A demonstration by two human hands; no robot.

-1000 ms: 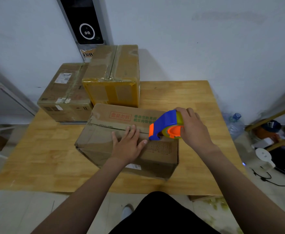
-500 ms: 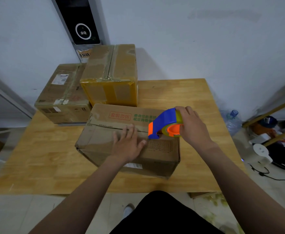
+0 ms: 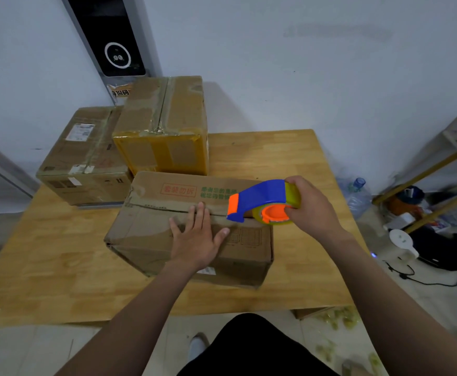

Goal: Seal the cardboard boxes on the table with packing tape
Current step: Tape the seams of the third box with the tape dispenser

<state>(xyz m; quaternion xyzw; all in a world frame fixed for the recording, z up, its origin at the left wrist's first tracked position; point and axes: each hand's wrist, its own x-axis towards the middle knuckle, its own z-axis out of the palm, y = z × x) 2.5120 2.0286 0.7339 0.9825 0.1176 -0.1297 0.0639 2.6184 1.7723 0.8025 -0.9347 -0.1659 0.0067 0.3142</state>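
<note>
A white wall (image 3: 303, 63) fills the background, with a tall black panel (image 3: 113, 36) standing against it at the left. A wooden table (image 3: 276, 158) stretches below, and three cardboard boxes sit on it.

The nearest box (image 3: 146, 234) is the broadest; it lies at the table's middle, close to the person, with its long top seam running left to right and red and green print on the far flap. Behind it, touching its far edge, stands a taller box (image 3: 162, 147) wrapped in yellowish tape. Just to the left of that one, at the table's far left corner, sits a lower box (image 3: 86, 156) with white labels.

The left hand (image 3: 197, 240) lies flat on top of the nearest box, palm down, with its fingers straight and reaching across the seam and its thumb spread to the right; it grasps nothing. The right hand (image 3: 314, 210) curls round a blue and orange tape dispenser (image 3: 262, 194); its fingers wrap over the yellowish roll and its thumb is at the orange hub. The dispenser's front tip meets the box top at the seam, just right of the left hand.

A metal shelf (image 3: 438, 169) stands at the right; a plastic water bottle (image 3: 357, 191) stands on the floor beyond the table's right edge.
</note>
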